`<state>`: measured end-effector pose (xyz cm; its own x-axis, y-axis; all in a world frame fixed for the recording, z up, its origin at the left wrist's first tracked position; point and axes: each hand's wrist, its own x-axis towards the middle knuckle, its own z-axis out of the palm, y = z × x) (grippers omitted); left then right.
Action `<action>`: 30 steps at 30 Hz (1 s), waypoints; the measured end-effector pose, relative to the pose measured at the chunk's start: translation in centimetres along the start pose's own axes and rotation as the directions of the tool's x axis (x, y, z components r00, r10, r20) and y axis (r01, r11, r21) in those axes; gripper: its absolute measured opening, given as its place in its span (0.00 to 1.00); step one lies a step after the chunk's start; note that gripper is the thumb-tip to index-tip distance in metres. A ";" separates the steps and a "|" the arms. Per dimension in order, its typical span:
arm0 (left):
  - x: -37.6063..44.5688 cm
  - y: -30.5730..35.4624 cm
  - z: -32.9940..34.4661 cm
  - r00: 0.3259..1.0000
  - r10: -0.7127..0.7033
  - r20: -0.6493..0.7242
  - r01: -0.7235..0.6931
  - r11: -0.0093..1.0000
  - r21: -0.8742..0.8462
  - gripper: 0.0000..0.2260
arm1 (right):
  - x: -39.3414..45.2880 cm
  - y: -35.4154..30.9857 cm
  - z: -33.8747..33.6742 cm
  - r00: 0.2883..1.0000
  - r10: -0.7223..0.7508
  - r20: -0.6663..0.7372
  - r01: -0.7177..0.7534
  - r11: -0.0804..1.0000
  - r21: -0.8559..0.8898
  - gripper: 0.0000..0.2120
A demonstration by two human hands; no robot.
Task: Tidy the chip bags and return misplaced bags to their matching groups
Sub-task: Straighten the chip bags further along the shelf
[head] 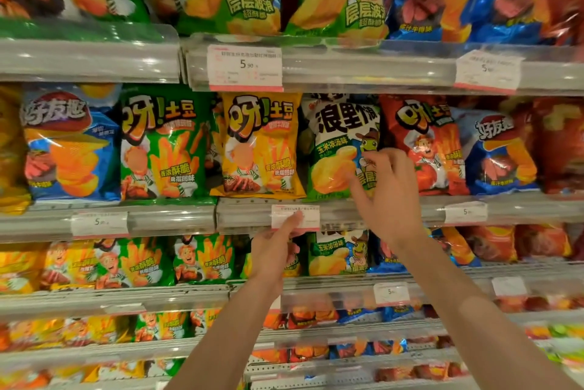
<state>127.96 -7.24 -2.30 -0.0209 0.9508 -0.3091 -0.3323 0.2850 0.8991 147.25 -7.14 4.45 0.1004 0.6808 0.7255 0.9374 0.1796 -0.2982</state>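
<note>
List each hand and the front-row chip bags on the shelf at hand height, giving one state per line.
right hand: fingers spread, touching the green-and-white bag
left hand: finger touching the price label
green-and-white bag: upright
yellow bag: upright, facing out
green bag: upright
red bag: upright, partly behind the right hand

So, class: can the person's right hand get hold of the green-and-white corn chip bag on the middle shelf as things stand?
Probably yes. The right hand is already at the front of the green-and-white bag, fingers spread over its lower right corner, and nothing stands between them.
</note>
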 end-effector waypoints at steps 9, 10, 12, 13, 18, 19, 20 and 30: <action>0.3 -0.3 -0.3 0.999 0.036 0.029 -0.037 0.999 0.031 0.15 | 6.9 -6.2 2.1 0.921 -0.066 0.385 -0.070 0.942 0.330 0.28; 0.3 -0.3 -0.3 0.999 0.038 0.032 -0.040 0.999 0.037 0.15 | 7.7 -7.0 2.5 0.898 -0.057 0.436 -0.132 0.911 0.391 0.31; 0.3 -0.3 -0.3 0.999 0.041 0.033 -0.042 0.998 0.041 0.15 | 9.1 -8.2 3.2 0.869 -0.068 0.490 -0.205 0.852 0.482 0.35; 0.3 -0.2 -0.3 0.999 0.041 0.033 -0.043 0.998 0.042 0.15 | 9.5 -8.4 3.7 0.862 -0.080 0.500 -0.213 0.838 0.502 0.37; 0.4 -0.4 -0.4 0.998 0.047 0.039 -0.048 0.998 0.035 0.15 | 9.0 -8.2 5.0 0.873 -0.108 0.475 -0.221 0.781 0.584 0.41; 0.4 -0.4 -0.4 0.998 0.050 0.041 -0.052 0.998 0.036 0.15 | 8.7 -8.1 5.1 0.882 -0.125 0.455 -0.199 0.776 0.598 0.41; 0.4 -0.3 -0.4 0.998 0.053 0.043 -0.055 0.998 0.038 0.15 | 8.5 -8.1 5.1 0.886 -0.143 0.441 -0.178 0.773 0.609 0.40; 0.5 -0.3 -0.2 0.998 0.053 0.039 -0.054 0.998 0.038 0.15 | 9.0 -7.7 5.4 0.860 -0.183 0.477 -0.119 0.836 0.535 0.34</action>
<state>127.84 -6.92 -2.81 -0.0013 0.9685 -0.2488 -0.2944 0.2374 0.9257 139.18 1.45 9.94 -0.2444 0.8910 0.3826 0.5934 0.4494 -0.6677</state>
